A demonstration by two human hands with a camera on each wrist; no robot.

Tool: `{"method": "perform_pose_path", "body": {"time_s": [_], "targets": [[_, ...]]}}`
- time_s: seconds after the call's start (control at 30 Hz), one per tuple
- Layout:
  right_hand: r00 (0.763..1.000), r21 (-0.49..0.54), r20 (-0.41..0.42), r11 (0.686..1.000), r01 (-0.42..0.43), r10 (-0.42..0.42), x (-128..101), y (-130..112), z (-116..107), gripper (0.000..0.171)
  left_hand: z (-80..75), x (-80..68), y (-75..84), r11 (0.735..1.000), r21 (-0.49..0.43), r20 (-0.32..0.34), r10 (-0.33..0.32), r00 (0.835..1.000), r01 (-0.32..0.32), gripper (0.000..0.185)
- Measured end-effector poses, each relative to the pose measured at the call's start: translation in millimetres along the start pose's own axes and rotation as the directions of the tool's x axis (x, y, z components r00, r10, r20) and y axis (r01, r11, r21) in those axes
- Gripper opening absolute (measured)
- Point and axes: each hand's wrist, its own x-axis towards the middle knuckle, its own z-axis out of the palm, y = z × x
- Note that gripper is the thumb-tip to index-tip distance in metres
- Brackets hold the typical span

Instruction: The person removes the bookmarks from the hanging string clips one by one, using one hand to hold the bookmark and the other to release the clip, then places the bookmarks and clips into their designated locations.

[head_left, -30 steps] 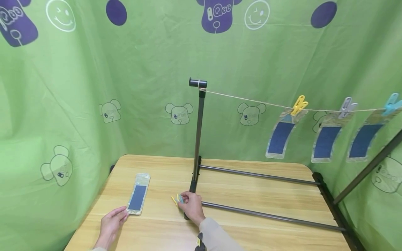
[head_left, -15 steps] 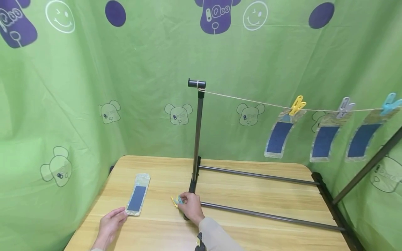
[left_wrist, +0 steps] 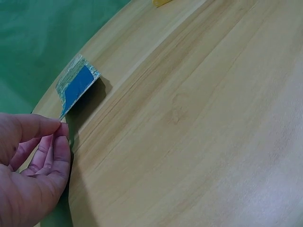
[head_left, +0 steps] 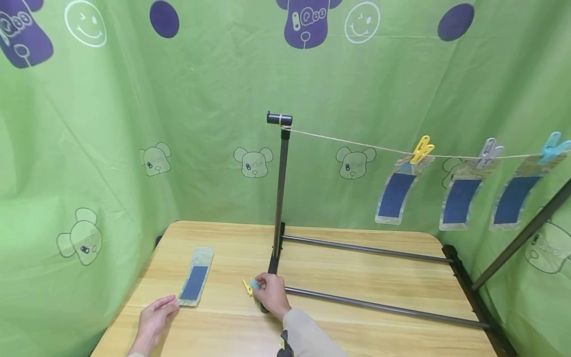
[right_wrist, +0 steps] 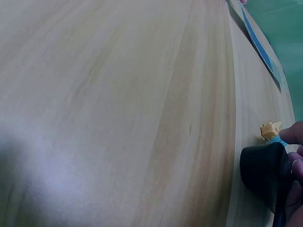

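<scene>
Green cloth [head_left: 200, 99] is backing the table [head_left: 223, 337]; the left hand [head_left: 155, 318] is pinching a blue-panelled strip [head_left: 195, 280] extending past its fingertips [left_wrist: 56, 126], the right hand [head_left: 273, 296] a blue clip [head_left: 254, 284], a yellow clip [head_left: 247, 287] lying just beyond.

Strip [head_left: 194, 282] is long and skinny, blue panel with a pale mottled border, on the left of the table [head_left: 223, 325], near end pinched in the left hand [head_left: 155, 318]. Blue clip [head_left: 254, 284]'s pinched in the right hand [head_left: 273, 296], mostly hidden, with a yellow clip [head_left: 247, 288] right beside it.
</scene>
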Motion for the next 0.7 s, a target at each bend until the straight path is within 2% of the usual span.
{"method": "perform_pose_path", "body": {"time_s": [0.4, 0.7], "targets": [[0.999, 0.072, -0.007, 0.997, -0.036, 0.037, 0.3, 2.2, 0.6, 0.021, -4.0, -2.6, 3.5, 0.998, 0.065, -0.032, -0.008, 0.999, 0.010, 0.047], [0.999, 0.128, -0.034, 0.991, -0.035, 0.040, 1.9, 1.0, -2.1, 0.015, -4.6, -1.6, 5.8, 0.999, 0.050, -0.042, 0.002, 0.999, 0.000, 0.027]]}}
